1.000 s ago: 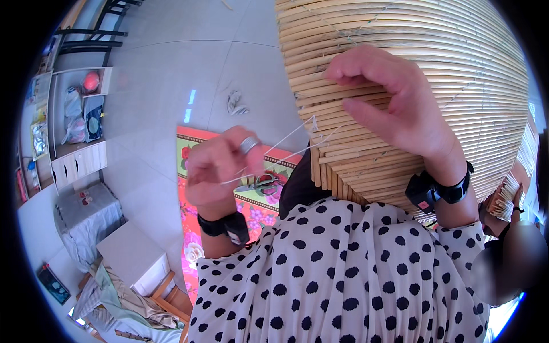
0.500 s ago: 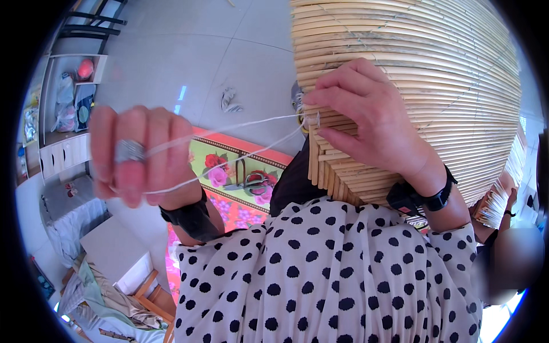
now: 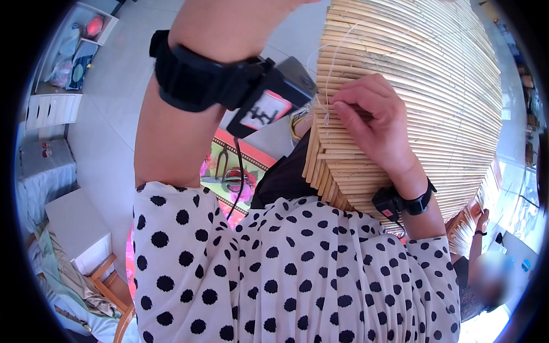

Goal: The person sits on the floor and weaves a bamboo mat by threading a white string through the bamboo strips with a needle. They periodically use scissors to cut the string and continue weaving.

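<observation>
A broad mat of pale reeds [image 3: 412,86], laid side by side and stitched across with thin thread, lies in front of me. At its left edge my right hand [image 3: 374,123] is closed, thumb and fingertips pinched by a white thread [image 3: 327,86]. From this spot the thread loops up over the reeds. My left arm reaches up across the view, a black strap with a box-shaped device [image 3: 274,97] on its wrist. My left hand [image 3: 251,17] runs out at the top edge, so its fingers are hidden.
Scissors [image 3: 231,180] lie on a floral cloth [image 3: 251,161] below the left arm. Another person's arm [image 3: 476,251] reaches to the mat's far right end. A shelf unit [image 3: 54,108] and a wooden chair [image 3: 111,286] stand to the left.
My left hand has swung up and away to the top edge, and the thread, earlier stretched to it across the gap, now loops over the mat. My right hand stays by the mat's edge.
</observation>
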Demonstrator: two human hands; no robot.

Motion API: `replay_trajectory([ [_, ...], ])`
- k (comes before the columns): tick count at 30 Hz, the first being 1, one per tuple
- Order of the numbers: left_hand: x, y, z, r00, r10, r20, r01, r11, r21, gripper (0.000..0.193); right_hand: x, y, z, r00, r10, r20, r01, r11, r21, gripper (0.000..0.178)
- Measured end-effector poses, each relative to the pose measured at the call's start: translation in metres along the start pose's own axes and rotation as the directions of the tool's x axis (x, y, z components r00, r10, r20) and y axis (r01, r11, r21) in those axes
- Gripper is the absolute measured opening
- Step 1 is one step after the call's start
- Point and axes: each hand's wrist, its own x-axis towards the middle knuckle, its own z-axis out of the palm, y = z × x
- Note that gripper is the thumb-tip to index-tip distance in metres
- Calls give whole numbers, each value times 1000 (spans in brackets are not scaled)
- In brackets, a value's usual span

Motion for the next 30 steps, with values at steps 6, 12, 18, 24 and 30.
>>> replay_trajectory([
  [6, -51, -31, 62, 954, 73, -291, 88, 860, 502, 22, -2, 6, -11, 997, 53, -49, -52, 998, 21, 6],
  [12, -139, -33, 119, 914, -297, -277, 379, 870, 315, 26, -5, 6, -7, 995, 94, -46, -83, 976, 200, 6],
  [18, -141, -47, 146, 890, -306, -338, 424, 829, 366, 22, -8, 9, -12, 995, 90, -41, -80, 973, 215, 13],
  [24, -141, -45, 143, 862, -394, -320, 472, 854, 219, 18, -8, 10, -11, 1000, 4, 11, -5, 999, 54, 25],
  [30, -138, -36, 138, 802, -532, -274, 539, 840, -53, 11, -9, 11, -10, 1000, -17, 8, 17, 1000, 11, 24],
])
